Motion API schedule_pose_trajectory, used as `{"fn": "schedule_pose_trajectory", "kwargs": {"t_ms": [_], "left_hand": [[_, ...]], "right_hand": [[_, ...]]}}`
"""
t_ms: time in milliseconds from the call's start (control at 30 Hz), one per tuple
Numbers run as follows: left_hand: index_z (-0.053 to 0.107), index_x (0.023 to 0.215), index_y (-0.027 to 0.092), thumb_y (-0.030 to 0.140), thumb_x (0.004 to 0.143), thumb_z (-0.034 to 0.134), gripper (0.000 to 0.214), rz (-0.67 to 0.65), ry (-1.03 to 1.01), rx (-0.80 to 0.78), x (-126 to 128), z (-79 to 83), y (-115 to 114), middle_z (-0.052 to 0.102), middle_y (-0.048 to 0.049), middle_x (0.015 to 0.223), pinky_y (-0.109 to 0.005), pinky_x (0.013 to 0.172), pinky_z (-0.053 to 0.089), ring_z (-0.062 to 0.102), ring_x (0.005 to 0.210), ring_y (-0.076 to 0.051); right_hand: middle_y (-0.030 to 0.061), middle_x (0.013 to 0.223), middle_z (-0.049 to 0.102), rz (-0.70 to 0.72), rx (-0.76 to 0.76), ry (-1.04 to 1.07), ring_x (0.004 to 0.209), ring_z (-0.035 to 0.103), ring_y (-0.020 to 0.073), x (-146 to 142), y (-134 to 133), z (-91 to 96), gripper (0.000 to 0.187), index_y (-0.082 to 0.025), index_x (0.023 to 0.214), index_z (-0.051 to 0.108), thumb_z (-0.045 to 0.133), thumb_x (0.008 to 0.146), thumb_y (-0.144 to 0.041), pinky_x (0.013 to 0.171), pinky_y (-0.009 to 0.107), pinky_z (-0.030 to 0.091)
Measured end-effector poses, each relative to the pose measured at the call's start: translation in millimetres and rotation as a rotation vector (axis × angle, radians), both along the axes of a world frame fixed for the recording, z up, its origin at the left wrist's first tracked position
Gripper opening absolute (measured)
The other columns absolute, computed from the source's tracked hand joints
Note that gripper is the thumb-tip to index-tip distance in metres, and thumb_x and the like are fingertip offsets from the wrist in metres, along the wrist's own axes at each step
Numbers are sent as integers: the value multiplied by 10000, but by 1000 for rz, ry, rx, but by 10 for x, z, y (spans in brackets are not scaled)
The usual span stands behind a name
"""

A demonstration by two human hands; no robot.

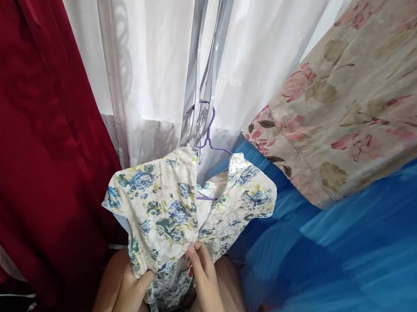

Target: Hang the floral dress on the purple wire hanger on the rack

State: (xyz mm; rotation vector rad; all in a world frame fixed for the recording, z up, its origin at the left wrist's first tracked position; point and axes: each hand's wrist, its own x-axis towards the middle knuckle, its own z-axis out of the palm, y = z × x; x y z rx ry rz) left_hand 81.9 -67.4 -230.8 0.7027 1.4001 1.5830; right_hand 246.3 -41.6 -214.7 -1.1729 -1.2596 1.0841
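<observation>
A white floral dress (174, 208) with blue roses and short sleeves hangs in front of me on a purple hanger (208, 134). The hanger's hook is caught on a pale metal frame (200, 47). At the dress's left side, near the waist, my left hand (136, 282) grips the cloth with the thumb on top. My right hand (200, 265) pinches the front where the crossed neckline meets. Some of its fingers are hidden behind the cloth. The lower part of the dress drops between my knees.
On the left hangs a dark red cloth (36, 118). White curtains (152, 56) cover the back. A beige floral cloth (336, 116) hangs at the right above a blue tulle garment (332, 264). A white cable (1, 295) lies at the lower left.
</observation>
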Motion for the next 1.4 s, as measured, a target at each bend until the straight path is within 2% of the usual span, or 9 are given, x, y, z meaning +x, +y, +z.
{"fn": "schedule_pose_trajectory", "kwargs": {"t_ms": [267, 533, 633, 767, 833, 967, 1167, 1267, 1400], "left_hand": [[694, 1071, 182, 242, 563, 729, 512, -53, -91, -2, 73, -116, -33, 737, -76, 1018, -374, 969, 508, 648, 1113, -327], [608, 1221, 205, 216, 630, 710, 600, -80, -242, -102, 61, 70, -143, 698, -81, 1085, -409, 967, 509, 618, 1150, -338], [558, 1222, 219, 251, 680, 701, 562, 133, -202, -47, 42, 12, -49, 653, -93, 1146, -441, 980, 491, 596, 1170, -339], [569, 1074, 219, 225, 663, 756, 451, 482, 283, 398, 124, -133, 51, 591, -87, 1190, -405, 1019, 449, 544, 1203, -298], [609, 995, 208, 207, 729, 724, 290, 318, 482, 520, 260, -144, 68, 621, -86, 1096, -386, 985, 465, 586, 1111, -267], [643, 1038, 191, 188, 837, 617, 203, -210, 563, 433, 583, -68, 147, 665, -90, 1033, -330, 906, 493, 635, 998, -231], [575, 789, 184, 174, 903, 528, 124, -319, 593, 426, 700, -85, 290, 585, -32, 781, -268, 750, 455, 579, 760, -168], [571, 807, 181, 135, 910, 493, 137, -393, 649, 416, 680, -122, 288, 584, -40, 812, -260, 743, 442, 570, 782, -165], [520, 769, 183, 108, 891, 490, 147, -446, 731, 407, 687, -157, 265, 553, -27, 779, -237, 664, 419, 554, 722, -147]], "right_hand": [[-13, 624, 490, 33, -22, 75, 589, 447, 154, 39, 17, 118, 426, -205, 688, 519, 559, 902, -572, 577, 269, 365], [-22, 589, 506, 106, -149, 277, 515, 385, 134, 159, 20, 122, 393, -204, 728, 554, 600, 872, -567, 515, 260, 288], [-22, 558, 511, 104, -172, 264, 493, 345, 118, 213, 36, 87, 394, -196, 695, 553, 614, 858, -550, 499, 249, 244], [-24, 523, 513, 107, -209, 252, 461, 310, 101, 224, 28, 104, 404, -191, 661, 541, 637, 810, -555, 474, 240, 213], [-26, 513, 507, 121, -229, 244, 463, 313, 97, 193, 2, 159, 375, -185, 642, 537, 644, 811, -502, 478, 240, 208], [-21, 504, 508, 168, -209, 245, 475, 328, 89, 136, -63, 277, 359, -170, 595, 539, 646, 828, -421, 500, 243, 219], [-30, 433, 493, 124, -184, 234, 417, 311, 74, 213, 13, 441, 375, -165, 588, 557, 646, 848, -420, 468, 244, 196], [-47, 416, 486, 68, -88, 236, 399, 277, 67, 230, 257, 811, 289, -154, 658, 622, 647, 852, -367, 451, 244, 183], [-32, 419, 502, 51, 165, 201, 415, 318, 66, 171, 674, 1577, 330, -159, 539, 579, 677, 820, -302, 460, 239, 246]]}}
